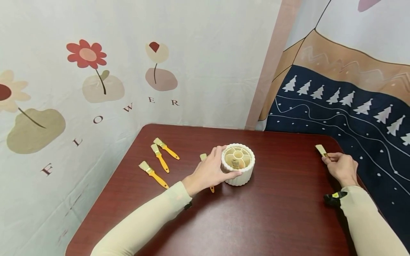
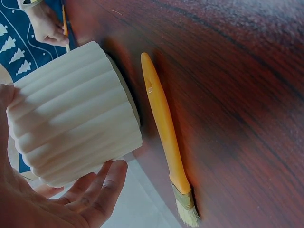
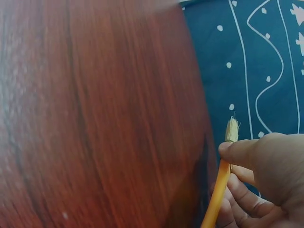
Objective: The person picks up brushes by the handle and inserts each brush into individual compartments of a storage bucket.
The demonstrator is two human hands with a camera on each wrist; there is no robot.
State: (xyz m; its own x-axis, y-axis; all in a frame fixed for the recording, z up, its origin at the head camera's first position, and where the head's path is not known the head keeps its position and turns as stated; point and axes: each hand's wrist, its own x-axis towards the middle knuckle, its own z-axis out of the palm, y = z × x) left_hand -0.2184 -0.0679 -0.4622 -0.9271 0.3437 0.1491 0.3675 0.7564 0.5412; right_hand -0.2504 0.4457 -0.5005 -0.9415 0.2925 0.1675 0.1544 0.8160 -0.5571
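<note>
The left hand [image 1: 209,172] is curled against the side of the white ribbed holder [image 1: 238,164], thumb and fingers around its wall, so the holder stands steady in the middle of the dark red surface [image 1: 256,220]. One brush already stands in a compartment of it. The grip should stay low on the wall and not cover the open top, because the compartments are narrow. A brush with an orange handle [image 2: 164,121] lies just beside the holder, partly under this hand; the wrist should not push it.

The right hand [image 1: 341,166], well apart at the right edge of the surface, pinches another brush [image 1: 321,149] by its handle, bristles pointing away from the person. To place it well, I judge it is better to hold it near the middle of the handle, turn it upright, and lower it into a free compartment.

Farther left, three more brushes [image 1: 159,160] lie on the surface near the flower curtain [image 1: 96,71].
</note>
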